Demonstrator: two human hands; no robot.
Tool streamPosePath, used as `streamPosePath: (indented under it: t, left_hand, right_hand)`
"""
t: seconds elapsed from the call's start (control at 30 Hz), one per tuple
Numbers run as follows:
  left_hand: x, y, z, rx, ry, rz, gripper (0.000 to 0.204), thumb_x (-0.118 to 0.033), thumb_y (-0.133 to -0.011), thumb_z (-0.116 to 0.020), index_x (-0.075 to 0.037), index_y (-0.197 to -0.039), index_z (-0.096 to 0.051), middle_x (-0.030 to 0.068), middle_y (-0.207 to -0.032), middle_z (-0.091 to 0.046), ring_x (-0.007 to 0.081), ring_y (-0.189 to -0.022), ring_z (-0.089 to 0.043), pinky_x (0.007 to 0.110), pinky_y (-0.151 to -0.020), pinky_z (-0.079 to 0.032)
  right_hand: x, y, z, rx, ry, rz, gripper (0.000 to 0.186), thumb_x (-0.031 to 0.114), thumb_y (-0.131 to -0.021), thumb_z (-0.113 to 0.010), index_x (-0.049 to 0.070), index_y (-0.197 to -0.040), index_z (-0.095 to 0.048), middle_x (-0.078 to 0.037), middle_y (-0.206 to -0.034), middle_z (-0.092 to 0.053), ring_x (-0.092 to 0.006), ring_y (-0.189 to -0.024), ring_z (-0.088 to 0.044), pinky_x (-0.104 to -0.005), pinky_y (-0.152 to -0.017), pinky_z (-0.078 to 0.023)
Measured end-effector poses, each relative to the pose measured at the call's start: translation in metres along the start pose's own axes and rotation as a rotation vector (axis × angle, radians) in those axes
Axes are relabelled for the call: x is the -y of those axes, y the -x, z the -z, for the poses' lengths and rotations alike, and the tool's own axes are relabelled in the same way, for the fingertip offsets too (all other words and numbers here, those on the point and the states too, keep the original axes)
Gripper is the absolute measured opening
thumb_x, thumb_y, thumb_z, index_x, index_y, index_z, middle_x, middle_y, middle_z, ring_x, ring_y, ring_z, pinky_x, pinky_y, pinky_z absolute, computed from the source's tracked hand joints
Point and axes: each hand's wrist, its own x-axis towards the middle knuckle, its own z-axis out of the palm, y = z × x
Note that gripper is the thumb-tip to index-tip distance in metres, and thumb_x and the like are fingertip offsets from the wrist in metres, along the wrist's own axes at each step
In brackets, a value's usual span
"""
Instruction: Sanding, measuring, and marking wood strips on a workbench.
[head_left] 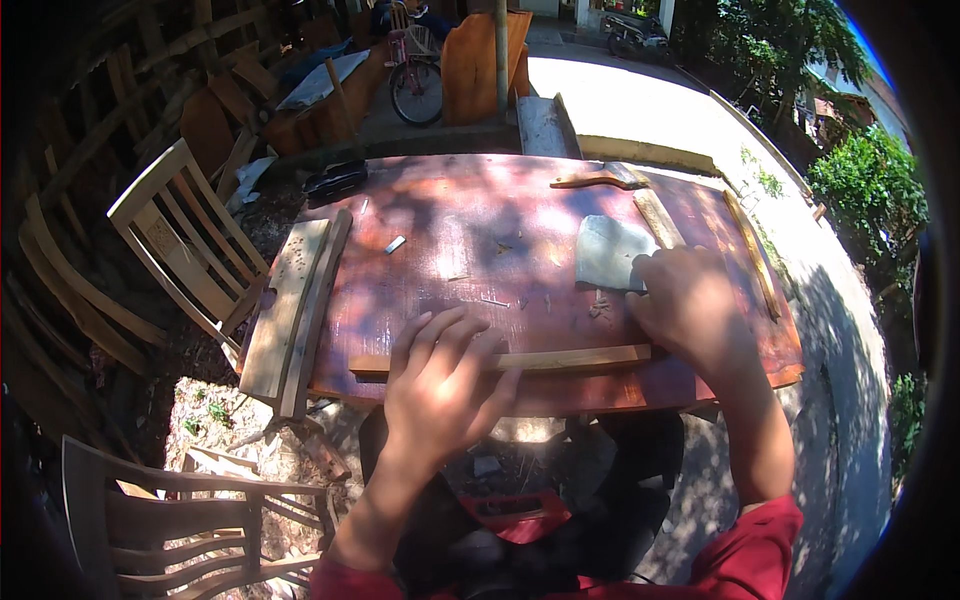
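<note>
A long, narrow wooden strip [575, 359] lies along the near edge of the reddish table [400, 290]. Across its left part rests my left hand [440, 385], palm down and open, the fingers stretched and slightly spread over the wood. My right hand [695, 300] is closed at the right, beyond the strip's right end. Its curled fingers meet the right edge of a grey-green sheet [608, 252], perhaps sandpaper. Whatever these fingers hold is hidden. Just behind that hand a pale wooden stick [656, 218] lies at a slant.
Two boards [290, 300] lie along the table's left edge. A curved wooden piece [597, 182] and a dark case [336, 180] sit at the far side. A thin strip [752, 252] lines the right edge. Wooden chairs [190, 240] stand left; a bicycle [415, 85] is behind.
</note>
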Motion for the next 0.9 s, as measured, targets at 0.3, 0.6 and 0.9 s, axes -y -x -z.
streamPosePath:
  t: [0.3,0.6,0.9]
  left_hand:
    - [0.001,0.005,0.001,-0.020,-0.022,0.057,0.036,-0.032,-0.088,-0.082,-0.012,-0.118,-0.077,0.0047,-0.121,-0.073,0.0297,-0.126,-0.064,0.048,-0.116,-0.043]
    - [0.002,0.002,0.003,-0.091,0.099,0.064,0.028,-0.027,-0.089,-0.081,-0.010,-0.111,-0.078,0.0064,-0.116,-0.075,0.0314,-0.121,-0.067,0.048,-0.112,-0.045]
    - [0.014,-0.010,0.038,-0.077,0.174,0.172,0.024,-0.009,-0.089,-0.078,-0.004,-0.113,-0.077,0.0142,-0.109,-0.075,0.0329,-0.104,-0.071,0.042,-0.096,-0.052]
  right_hand:
    - [0.034,-0.038,-0.022,0.152,0.385,-0.187,0.004,0.013,-0.086,-0.073,0.012,-0.089,-0.072,-0.012,-0.089,-0.077,-0.0292,-0.087,-0.077,-0.0416,-0.080,-0.056]
    - [0.034,-0.026,0.014,-0.077,-0.087,-0.182,0.039,0.027,-0.097,-0.073,0.007,-0.130,-0.070,-0.014,-0.093,-0.076,-0.0344,-0.087,-0.075,-0.0485,-0.080,-0.058]
    - [0.091,-0.004,0.018,0.051,-0.442,-0.164,0.027,0.020,-0.095,-0.075,0.009,-0.119,-0.075,-0.011,-0.089,-0.074,-0.0327,-0.089,-0.072,-0.0442,-0.089,-0.055]
